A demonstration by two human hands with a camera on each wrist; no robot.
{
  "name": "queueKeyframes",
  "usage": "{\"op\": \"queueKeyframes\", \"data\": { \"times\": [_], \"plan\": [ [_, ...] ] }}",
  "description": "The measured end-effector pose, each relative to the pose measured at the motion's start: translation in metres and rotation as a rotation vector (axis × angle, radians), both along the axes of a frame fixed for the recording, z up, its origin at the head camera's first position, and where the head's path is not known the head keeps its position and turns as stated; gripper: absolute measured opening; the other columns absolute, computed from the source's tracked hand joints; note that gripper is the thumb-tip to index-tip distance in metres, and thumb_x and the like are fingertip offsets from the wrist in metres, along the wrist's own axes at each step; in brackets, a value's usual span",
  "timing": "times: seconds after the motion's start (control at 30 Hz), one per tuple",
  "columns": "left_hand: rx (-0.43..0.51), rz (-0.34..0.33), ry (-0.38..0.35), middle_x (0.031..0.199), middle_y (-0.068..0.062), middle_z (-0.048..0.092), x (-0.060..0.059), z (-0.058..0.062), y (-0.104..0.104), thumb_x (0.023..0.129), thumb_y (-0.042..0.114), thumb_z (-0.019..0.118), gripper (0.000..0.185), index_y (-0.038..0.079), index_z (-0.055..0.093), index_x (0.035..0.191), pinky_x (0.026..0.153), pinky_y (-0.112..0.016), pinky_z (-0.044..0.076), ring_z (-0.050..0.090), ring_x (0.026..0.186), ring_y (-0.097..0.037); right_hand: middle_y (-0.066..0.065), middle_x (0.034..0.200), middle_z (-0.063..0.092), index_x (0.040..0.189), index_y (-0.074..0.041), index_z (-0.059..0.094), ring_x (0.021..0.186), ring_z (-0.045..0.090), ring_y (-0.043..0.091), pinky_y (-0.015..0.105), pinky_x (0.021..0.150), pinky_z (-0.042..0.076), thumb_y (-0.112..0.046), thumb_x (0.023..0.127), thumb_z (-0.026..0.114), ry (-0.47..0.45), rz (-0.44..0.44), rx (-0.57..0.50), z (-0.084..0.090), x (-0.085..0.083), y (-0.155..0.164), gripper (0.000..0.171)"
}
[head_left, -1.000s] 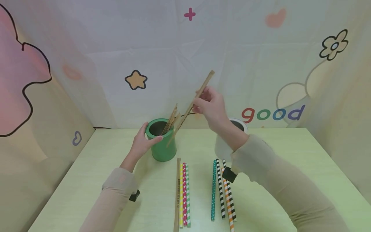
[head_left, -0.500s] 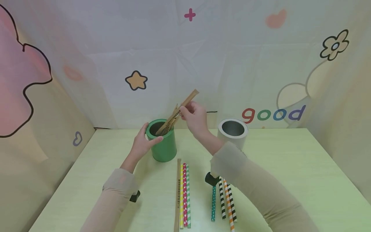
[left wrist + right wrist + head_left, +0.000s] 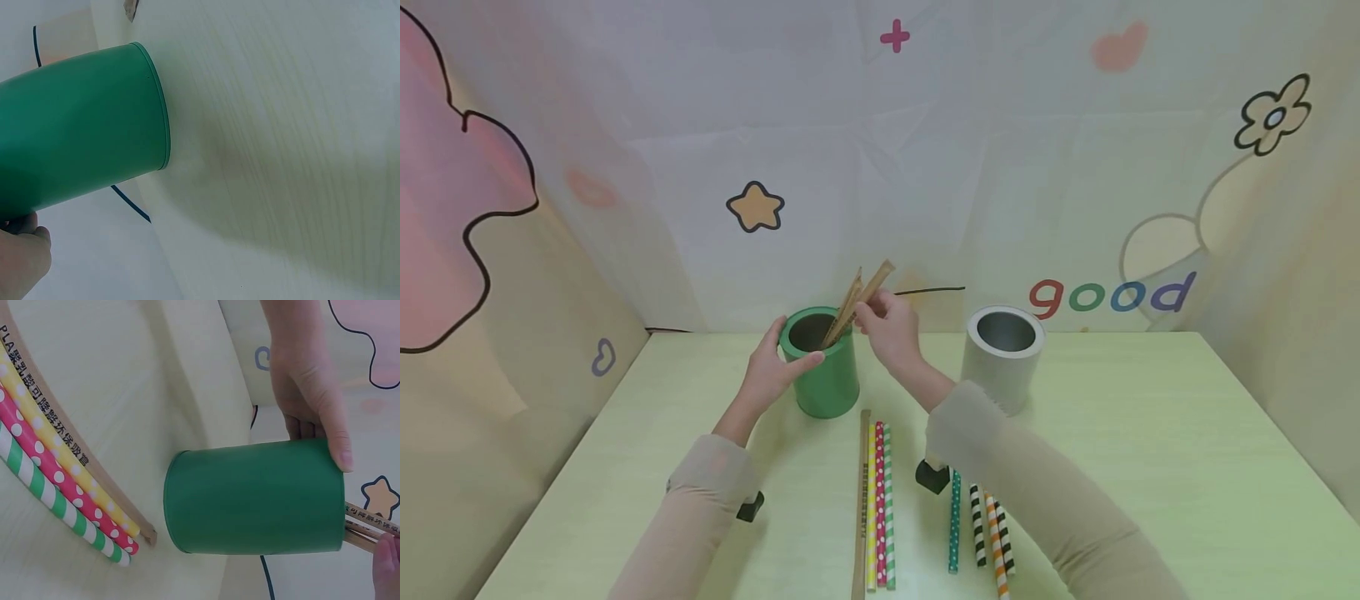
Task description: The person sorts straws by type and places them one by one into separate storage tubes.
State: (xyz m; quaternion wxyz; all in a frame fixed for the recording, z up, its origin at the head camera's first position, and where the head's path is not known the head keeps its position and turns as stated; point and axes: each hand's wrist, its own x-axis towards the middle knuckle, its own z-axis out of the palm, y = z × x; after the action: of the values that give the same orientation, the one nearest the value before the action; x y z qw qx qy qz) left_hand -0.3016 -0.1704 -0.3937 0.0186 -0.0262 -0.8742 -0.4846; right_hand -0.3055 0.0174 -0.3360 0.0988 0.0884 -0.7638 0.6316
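Head view | left hand (image 3: 769, 367) grips green cup (image 3: 827, 375) | right hand (image 3: 887, 329) pinches wrapped straw (image 3: 867, 293) | silver cup (image 3: 1003, 354) beside

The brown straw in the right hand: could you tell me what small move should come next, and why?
Probably let go. The right hand pinches the brown straw, whose lower end is already inside the green cup beside the other wrapped straws; the left hand grips the cup, so it should not tip.

A pale yellow-green desk (image 3: 1150, 433) stands inside a pastel fabric backdrop (image 3: 985, 167). On it are printed a yellow star (image 3: 755, 207), a pink plus (image 3: 895, 36), a flower (image 3: 1273, 115) and the word "good" (image 3: 1111, 295).
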Motion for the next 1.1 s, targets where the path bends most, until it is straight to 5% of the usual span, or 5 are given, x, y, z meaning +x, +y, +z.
{"op": "queueKeyframes", "data": {
  "times": [0.3,0.53,0.7,1.1],
  "plan": [
    [-0.003,0.0,0.005,0.148,-0.005,0.013,-0.001,-0.001,-0.001,0.071,0.055,0.063,0.098,0.016,0.008,0.143,0.106,-0.052,0.021,0.013,0.136,-0.026,0.016,0.078,0.063,0.093,0.003,0.063,0.072,0.06,0.028,0.024,0.061,0.051,-0.011,0.086,0.054,-0.026,0.015,0.039,-0.015,-0.005,-0.008,0.018],
    [0.0,0.003,0.008,0.148,-0.007,0.013,-0.001,-0.001,0.0,0.073,0.051,0.063,0.096,0.014,0.008,0.143,0.106,-0.052,0.02,0.013,0.136,-0.027,0.008,0.072,0.059,0.085,0.0,0.064,0.06,0.053,0.011,0.02,0.054,0.048,-0.016,0.085,0.057,-0.047,0.034,0.119,-0.028,-0.006,-0.011,0.017],
    [0.001,0.003,0.006,0.148,-0.007,0.013,0.0,0.0,0.001,0.073,0.051,0.063,0.096,0.014,0.009,0.143,0.106,-0.051,0.021,0.013,0.136,-0.027,0.008,0.078,0.059,0.087,-0.003,0.064,0.062,0.053,0.012,0.021,0.054,0.049,-0.02,0.086,0.056,-0.074,0.049,0.15,-0.032,-0.005,-0.011,0.019],
    [0.006,0.007,-0.011,0.148,-0.006,0.013,0.001,0.002,0.002,0.074,0.05,0.063,0.095,0.016,0.008,0.143,0.105,-0.053,0.021,0.013,0.136,-0.028,0.005,0.079,0.053,0.105,-0.004,0.054,0.069,0.058,0.029,0.025,0.058,0.052,-0.017,0.084,0.059,-0.187,0.112,-0.015,-0.042,0.009,-0.004,0.025]
  ]
}}
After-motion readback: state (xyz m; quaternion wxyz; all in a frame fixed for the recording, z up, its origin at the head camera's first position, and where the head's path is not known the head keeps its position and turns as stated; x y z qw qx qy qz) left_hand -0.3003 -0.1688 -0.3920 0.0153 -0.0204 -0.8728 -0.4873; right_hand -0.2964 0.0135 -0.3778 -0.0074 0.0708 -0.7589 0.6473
